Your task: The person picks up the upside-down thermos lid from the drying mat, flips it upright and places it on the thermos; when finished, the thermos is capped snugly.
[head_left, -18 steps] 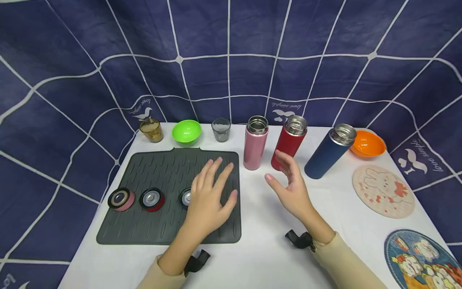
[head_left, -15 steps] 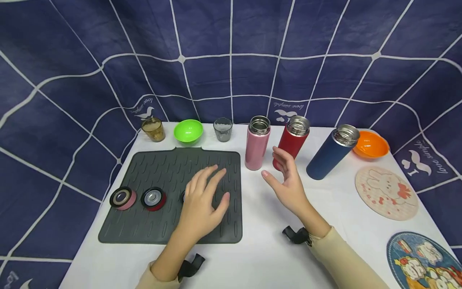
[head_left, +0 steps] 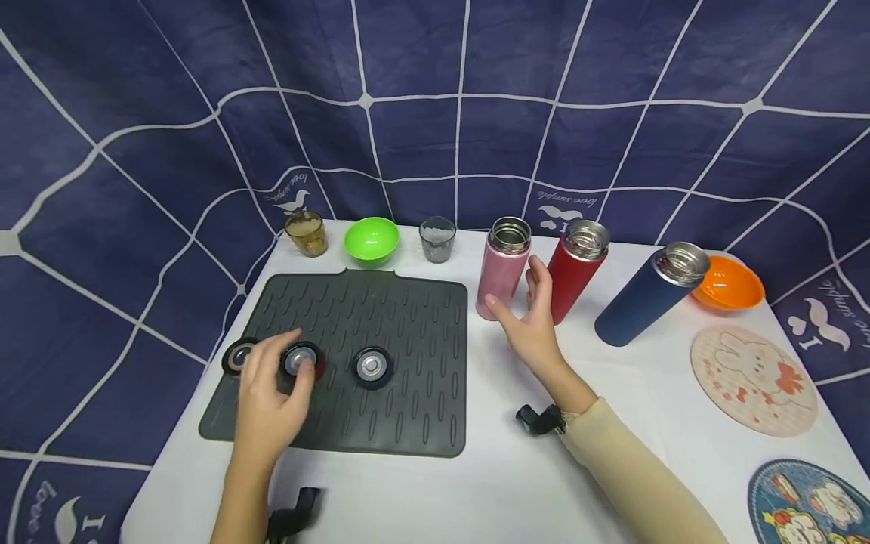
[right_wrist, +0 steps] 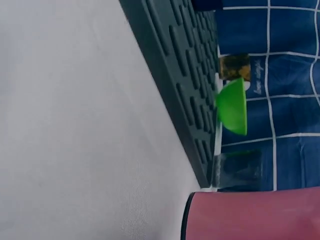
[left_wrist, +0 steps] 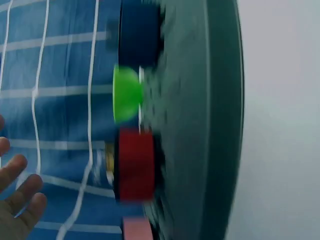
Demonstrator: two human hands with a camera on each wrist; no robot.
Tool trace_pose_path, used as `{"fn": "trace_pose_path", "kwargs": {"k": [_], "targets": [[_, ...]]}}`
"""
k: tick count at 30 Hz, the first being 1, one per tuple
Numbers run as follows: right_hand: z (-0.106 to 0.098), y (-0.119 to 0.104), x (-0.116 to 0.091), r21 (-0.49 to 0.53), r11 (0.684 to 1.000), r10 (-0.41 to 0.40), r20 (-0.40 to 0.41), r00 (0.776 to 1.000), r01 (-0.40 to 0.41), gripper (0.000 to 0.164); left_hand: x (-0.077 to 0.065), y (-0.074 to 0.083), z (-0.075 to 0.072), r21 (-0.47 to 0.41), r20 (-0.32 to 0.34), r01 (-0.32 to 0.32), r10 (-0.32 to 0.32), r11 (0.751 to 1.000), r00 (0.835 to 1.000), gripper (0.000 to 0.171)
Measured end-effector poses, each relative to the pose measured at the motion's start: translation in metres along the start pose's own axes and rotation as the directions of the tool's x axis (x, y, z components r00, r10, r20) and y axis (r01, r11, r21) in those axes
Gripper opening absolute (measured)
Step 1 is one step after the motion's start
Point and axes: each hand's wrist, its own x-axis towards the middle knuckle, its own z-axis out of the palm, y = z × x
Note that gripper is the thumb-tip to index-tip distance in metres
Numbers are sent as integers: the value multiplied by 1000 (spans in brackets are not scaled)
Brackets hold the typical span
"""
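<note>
My left hand (head_left: 265, 404) is over the left of the dark grey mat, fingers spread and slightly bent. It overlaps the pink lid (head_left: 236, 355) and red lid (head_left: 296, 355) in the head view. In the left wrist view its fingertips (left_wrist: 31, 202) are apart from the red lid (left_wrist: 136, 165). A dark blue lid (head_left: 371, 366) lies to the right, silver inner side up. My right hand (head_left: 537, 332), thumb and fingers apart, is beside the lidless pink bottle (head_left: 499, 276); the thumb overlaps its lower part. Lidless red (head_left: 576, 272) and blue (head_left: 642, 302) bottles stand farther right.
Behind the mat (head_left: 414, 408) are an amber glass (head_left: 308, 236), a green bowl (head_left: 371, 242) and a clear glass (head_left: 437, 240). An orange bowl (head_left: 730, 285) sits at the back right, with a rabbit coaster (head_left: 751, 381) and a blue cartoon coaster (head_left: 809, 502) before it.
My left hand has moved left across the mat to the red and pink lids, uncovering the blue lid. The right hand has shifted from before the red bottle to the pink one.
</note>
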Motion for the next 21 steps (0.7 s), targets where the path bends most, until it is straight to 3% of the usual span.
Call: {"fn": "trace_pose_path", "kwargs": {"k": [4, 9, 12, 15, 21], "targets": [[3, 5, 10, 47, 999, 15, 2, 1000, -15, 88, 4, -26, -17, 22, -26, 138, -137, 990, 990, 51], [6, 10, 19, 69, 997, 44, -13, 999, -44, 88, 5, -57, -28, 40, -19, 293, -292, 955, 956, 59], [7, 12, 23, 72, 996, 46, -18, 999, -44, 87, 6, -74, -31, 45, 18, 393, -394, 919, 919, 64], [8, 15, 27, 89, 995, 46, -15, 999, -44, 84, 8, -86, -32, 40, 84, 482, -484, 875, 871, 69], [10, 19, 32, 108, 992, 69, 4, 998, -69, 80, 10, -99, -28, -58, 168, 567, -552, 822, 817, 79]]}}
